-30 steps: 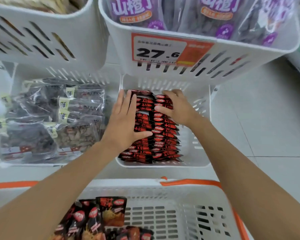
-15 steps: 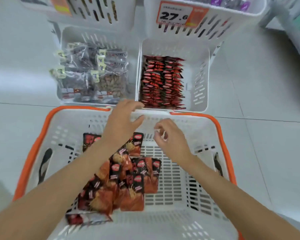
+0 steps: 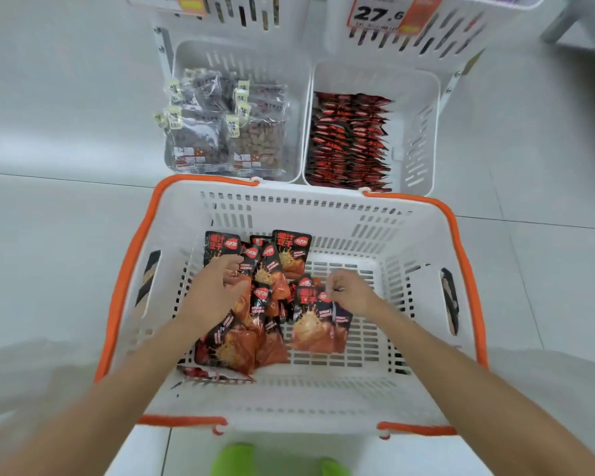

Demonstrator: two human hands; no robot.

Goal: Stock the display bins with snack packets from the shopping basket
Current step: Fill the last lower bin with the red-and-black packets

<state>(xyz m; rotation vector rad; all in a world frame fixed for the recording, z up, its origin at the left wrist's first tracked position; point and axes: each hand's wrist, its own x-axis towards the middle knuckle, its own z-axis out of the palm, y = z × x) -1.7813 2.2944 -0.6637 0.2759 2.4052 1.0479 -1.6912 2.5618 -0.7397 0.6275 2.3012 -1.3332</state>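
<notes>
We take the shopping basket as our landmark: white slatted plastic with an orange rim, standing on the pale tiled floor.

Just behind the basket's far left corner sits the left display bin. It holds clear nut bags lying in 2 columns.

Inside the basket, towards its left half, our left hand reaches down onto a loose heap of black-and-orange snack packets. Its fingers curl over the top of the heap and the thumb closes in from below, so it grips 1 or more packets. We cannot tell exactly how many.

Near the basket's middle, our right hand is down at the heap's right edge. Its bent fingertips pinch the top of the rightmost packet, which leans against its neighbours on the basket floor.

Behind the basket's far right corner, touching its rim, is the right display bin. Along the bin's left side, stocked packets of red and black are lined up in a tight row.

Above that bin, farther from the basket, an upper bin carries a price tag reading 27.6.

At the basket's near side, 2 green shoes show.
</notes>
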